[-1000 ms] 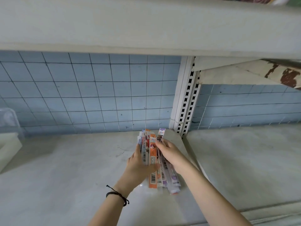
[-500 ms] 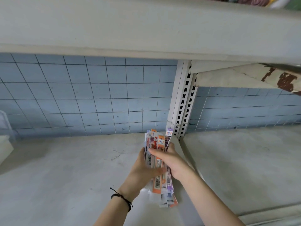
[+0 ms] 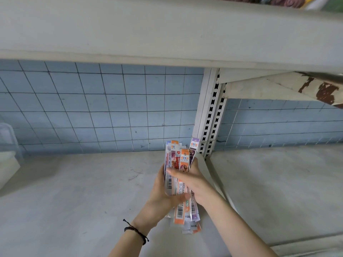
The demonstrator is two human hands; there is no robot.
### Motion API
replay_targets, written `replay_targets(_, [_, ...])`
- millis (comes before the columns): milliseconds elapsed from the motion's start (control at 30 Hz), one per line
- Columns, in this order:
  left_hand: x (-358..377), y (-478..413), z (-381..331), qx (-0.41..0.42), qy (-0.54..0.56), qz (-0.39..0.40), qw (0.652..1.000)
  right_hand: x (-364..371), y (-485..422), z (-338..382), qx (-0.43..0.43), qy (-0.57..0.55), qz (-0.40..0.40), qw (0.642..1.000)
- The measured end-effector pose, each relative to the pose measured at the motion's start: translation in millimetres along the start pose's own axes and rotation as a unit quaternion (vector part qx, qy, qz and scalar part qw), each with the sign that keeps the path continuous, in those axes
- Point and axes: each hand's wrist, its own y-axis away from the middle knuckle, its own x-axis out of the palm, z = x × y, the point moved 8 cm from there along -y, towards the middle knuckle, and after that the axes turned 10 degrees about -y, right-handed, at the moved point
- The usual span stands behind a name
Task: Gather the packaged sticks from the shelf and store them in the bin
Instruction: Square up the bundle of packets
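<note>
A bundle of long, thin packaged sticks point(image 3: 181, 158), orange, purple and white with barcodes, stands nearly upright above the grey shelf board point(image 3: 74, 191). My left hand point(image 3: 161, 199) wraps the bundle from the left, thumb across its lower front. My right hand point(image 3: 193, 180) clasps it from the right, fingers laid over the middle. The lower ends of the packs stick out below both hands. A clear plastic bin point(image 3: 7, 145) shows only partly at the far left edge.
A white slotted upright point(image 3: 209, 127) stands just behind the bundle and divides the shelf in two bays. Blue tiles point(image 3: 92, 108) back the shelf. An upper shelf point(image 3: 167, 34) overhangs closely. A rusty bracket point(image 3: 323, 89) juts out at the upper right.
Both hands have lifted the bundle off the shelf board and squared it upright. The view has drifted to the right, so the bin has slid toward the left edge.
</note>
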Motion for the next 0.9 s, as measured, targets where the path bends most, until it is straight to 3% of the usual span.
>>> replay_targets(167, [-4,0,8,-0.028,-0.018,-0.027,0.999,-2,1,-2,0.003,-0.011,-0.022,1.0])
replay_targets(367, [2,-2,-4,-0.028,-0.001,0.047,0.998,-4,5,-3,0.006,-0.032,-0.05,0.998])
replay_targets(533, [1,-6,-9,-0.019,0.01,0.034,0.999,-4,3,-1,0.016,-0.041,-0.042,0.998])
replay_targets(633, [3,-4,-13,-0.008,0.021,0.027,0.999,-3,3,4,-0.005,-0.033,-0.036,0.999])
replay_targets(767, [-8,-5,-12,-0.011,-0.008,-0.061,0.998,5,5,22,-0.052,-0.042,0.008,0.998])
replay_targets(900, [-7,-7,-15,-0.025,0.068,-0.013,0.997,15,10,42,-0.116,-0.039,0.018,0.992])
